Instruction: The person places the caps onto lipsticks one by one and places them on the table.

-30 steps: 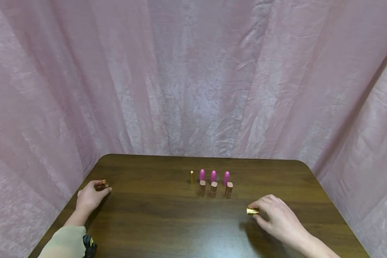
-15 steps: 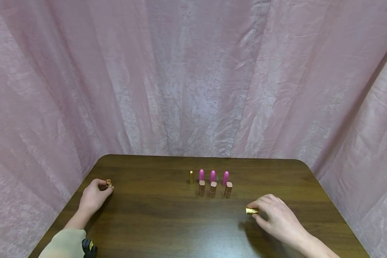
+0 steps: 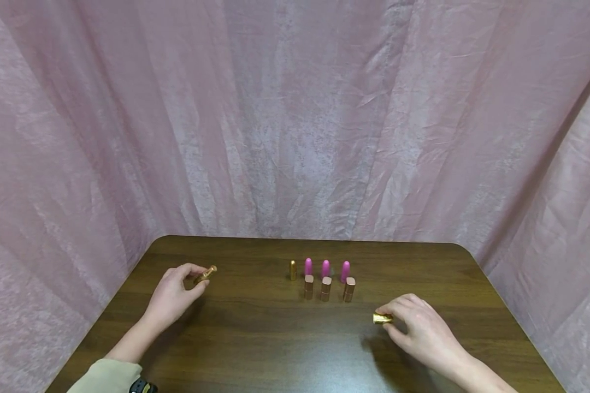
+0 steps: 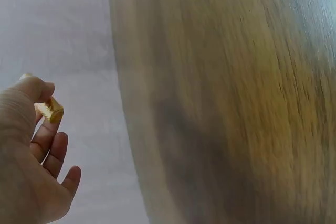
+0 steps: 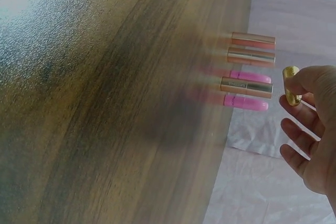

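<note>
Between thumb and fingers my left hand (image 3: 174, 295) pinches a gold lipstick base (image 3: 208, 273), tilted, its narrower end pointing up and right. It is raised over the left part of the table. On the right, my right hand (image 3: 420, 330) pinches a gold lipstick cap (image 3: 381, 319) lying sideways above the table. The right wrist view shows this cap (image 5: 290, 85) between thumb and index finger, the other fingers loosely bent. In the left wrist view only a short part of the lipstick base (image 4: 51, 110) shows past the thumb.
Mid-table, three rose-gold square lipsticks (image 3: 326, 289) stand upright in front. Behind them are three pink bullet-shaped lipsticks (image 3: 346, 270) and, at the left end, one gold lipstick (image 3: 293, 271). A pink curtain (image 3: 295, 120) hangs around the wooden table (image 3: 255, 338).
My left hand has moved right from the table's left edge, carrying the lipstick base, which has tipped over to the right. My right hand has shifted only slightly left with the cap.
</note>
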Demonstrator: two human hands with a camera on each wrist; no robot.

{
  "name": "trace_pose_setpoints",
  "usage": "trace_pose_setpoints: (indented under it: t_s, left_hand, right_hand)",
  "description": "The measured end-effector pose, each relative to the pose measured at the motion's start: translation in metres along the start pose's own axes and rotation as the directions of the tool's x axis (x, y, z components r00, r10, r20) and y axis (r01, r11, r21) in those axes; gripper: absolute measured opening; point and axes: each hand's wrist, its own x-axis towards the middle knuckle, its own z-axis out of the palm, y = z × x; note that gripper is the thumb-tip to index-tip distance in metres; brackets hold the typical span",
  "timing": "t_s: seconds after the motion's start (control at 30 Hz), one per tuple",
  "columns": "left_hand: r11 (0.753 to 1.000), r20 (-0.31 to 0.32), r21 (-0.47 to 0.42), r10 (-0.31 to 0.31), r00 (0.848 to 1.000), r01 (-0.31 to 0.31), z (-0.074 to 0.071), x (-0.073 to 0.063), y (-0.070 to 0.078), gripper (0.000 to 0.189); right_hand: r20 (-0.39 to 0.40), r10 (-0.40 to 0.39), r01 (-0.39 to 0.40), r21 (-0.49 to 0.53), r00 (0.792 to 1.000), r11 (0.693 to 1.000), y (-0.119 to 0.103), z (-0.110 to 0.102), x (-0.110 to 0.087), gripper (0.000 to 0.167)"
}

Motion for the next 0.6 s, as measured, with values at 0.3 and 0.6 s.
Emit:
trace_pose_setpoints:
  t_s: [0.3,0.6]
  left_hand:
    - [0.986,0.001,0.002,0.165,0.986,-0.165,0.009,-0.006,0.026,0.031]
    - [0.974,0.032,-0.030,0.224,0.974,-0.223,0.016,-0.010,0.063,0.027]
  right_hand:
    - [-0.006,0.001,-0.001,0.012,1.000,1.000,-0.001,0.001,0.001,0.037]
    - [-0.051,-0.025,0.027,0.043,0.998,0.999,-0.005,0.003,0.010,0.035]
